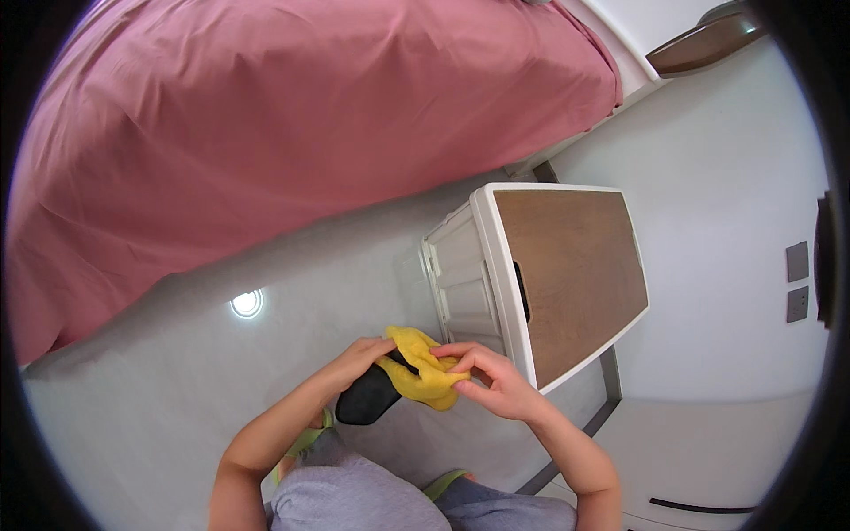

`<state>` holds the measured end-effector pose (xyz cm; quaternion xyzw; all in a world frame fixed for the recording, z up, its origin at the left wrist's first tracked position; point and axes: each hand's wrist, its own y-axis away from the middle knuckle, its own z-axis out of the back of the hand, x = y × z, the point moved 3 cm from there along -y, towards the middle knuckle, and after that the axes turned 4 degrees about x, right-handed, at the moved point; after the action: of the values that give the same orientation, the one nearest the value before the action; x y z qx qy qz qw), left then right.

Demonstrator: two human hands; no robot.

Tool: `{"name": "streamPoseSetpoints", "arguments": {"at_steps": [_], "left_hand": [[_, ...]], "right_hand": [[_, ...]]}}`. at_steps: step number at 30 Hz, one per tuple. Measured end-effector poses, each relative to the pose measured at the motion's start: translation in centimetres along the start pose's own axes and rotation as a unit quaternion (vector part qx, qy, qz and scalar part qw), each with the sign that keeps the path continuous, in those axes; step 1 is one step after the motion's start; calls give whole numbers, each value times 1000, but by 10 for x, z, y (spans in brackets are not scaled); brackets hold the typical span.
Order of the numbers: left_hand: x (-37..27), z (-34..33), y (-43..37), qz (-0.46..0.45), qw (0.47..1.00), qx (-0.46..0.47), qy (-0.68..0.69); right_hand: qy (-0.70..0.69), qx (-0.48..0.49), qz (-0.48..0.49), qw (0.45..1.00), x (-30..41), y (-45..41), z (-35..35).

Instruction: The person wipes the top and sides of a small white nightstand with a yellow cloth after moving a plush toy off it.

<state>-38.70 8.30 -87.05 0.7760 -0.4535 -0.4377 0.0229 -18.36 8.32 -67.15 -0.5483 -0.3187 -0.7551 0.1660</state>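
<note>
My left hand grips a black object, perhaps a shoe, whose rounded end points down and to the left. A yellow cloth wraps around the other end of it, loosely bunched. Fingers and thumb of my right hand pinch the right side of this cloth. Both hands are held above the grey floor, in front of my lap, and the cloth hides much of the black object.
A white storage box with a brown wood-look top stands just beyond my right hand. Behind lies a bed with a pink cover. Wall sockets are at the right, above a white cabinet with a black handle.
</note>
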Motion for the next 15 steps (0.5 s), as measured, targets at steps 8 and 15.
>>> {"name": "streamPoseSetpoints", "arguments": {"at_steps": [8,15], "left_hand": [[-76,-23,14,-186,980,-72,25],[-142,-31,44,-235,960,-127,-89]], "right_hand": [[291,-8,75,954,12,5,-5],[378,-247,92,888,40,13,50]]}}
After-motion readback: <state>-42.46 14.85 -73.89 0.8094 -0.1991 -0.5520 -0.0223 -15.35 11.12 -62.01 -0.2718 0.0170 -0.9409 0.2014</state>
